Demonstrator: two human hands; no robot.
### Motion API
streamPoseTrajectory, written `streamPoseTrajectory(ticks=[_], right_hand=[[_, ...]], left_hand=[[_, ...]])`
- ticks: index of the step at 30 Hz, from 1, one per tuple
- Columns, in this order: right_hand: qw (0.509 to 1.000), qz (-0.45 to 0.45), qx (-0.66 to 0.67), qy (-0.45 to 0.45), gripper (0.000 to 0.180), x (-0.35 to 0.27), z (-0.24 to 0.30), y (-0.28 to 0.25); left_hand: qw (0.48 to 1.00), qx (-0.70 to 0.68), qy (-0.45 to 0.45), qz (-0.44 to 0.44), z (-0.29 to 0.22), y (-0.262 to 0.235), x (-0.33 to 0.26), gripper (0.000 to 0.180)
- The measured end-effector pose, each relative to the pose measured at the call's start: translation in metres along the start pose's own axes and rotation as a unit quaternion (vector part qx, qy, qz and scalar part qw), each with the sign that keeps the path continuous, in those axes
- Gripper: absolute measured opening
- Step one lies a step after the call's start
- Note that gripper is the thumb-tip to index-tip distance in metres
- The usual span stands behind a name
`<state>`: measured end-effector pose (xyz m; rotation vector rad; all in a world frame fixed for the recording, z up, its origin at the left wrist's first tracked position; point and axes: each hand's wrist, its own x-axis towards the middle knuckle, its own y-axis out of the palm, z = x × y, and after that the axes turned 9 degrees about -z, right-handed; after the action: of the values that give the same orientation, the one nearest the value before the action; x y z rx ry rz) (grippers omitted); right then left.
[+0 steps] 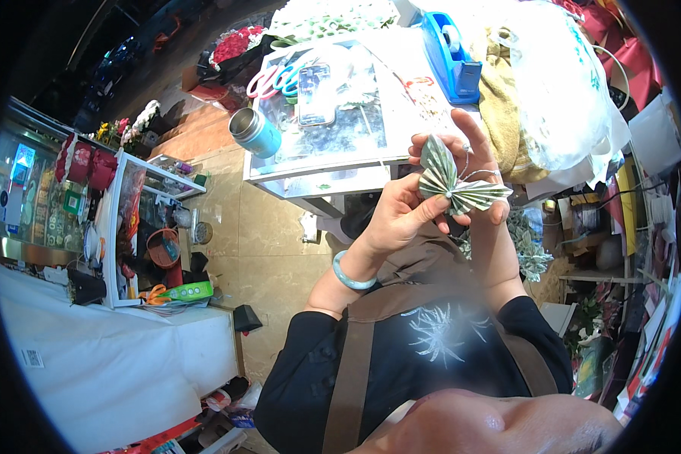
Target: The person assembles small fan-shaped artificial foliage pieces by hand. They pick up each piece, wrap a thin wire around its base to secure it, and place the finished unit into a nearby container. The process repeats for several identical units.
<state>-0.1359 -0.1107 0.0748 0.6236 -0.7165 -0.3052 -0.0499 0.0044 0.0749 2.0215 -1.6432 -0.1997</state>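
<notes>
Both hands are pinching a pleated paper butterfly [455,181] above the glass table [333,163].
Left hand [397,216] and right hand [473,163] are squeezing its centre; loosening could be letting the folds spring open.

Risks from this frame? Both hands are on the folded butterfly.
1. The green pleated paper butterfly is pinched only at its centre by the left hand and right hand; the pleats might fan loose if the pinch slips.
2. Thin silver wire loops by the right fingers; it may snag or crease a wing.
3. It is held off the glass-topped table; a drop would likely land on the floor.
</notes>
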Motion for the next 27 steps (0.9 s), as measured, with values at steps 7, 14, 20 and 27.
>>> streamPoseTrajectory(ticks=[7,14,20,27], right_hand=[[1.0,-0.019,0.002,0.024,0.11,-0.002,0.004,-0.003],[0.998,-0.009,0.031,0.045,0.123,-0.004,-0.006,-0.007],[0.984,-0.133,-0.095,0.078,0.075,-0.031,-0.026,-0.01],[0.952,-0.149,-0.268,-0.002,0.033,-0.055,-0.032,-0.003]], left_hand=[[1.0,0.007,-0.011,-0.009,0.0,0.0,0.0,0.025],[0.996,0.014,0.062,-0.063,0.003,-0.006,0.002,0.025],[0.966,0.074,0.198,-0.15,0.01,-0.011,0.002,0.026],[0.92,0.238,0.289,-0.121,0.023,-0.008,0.004,0.024]])
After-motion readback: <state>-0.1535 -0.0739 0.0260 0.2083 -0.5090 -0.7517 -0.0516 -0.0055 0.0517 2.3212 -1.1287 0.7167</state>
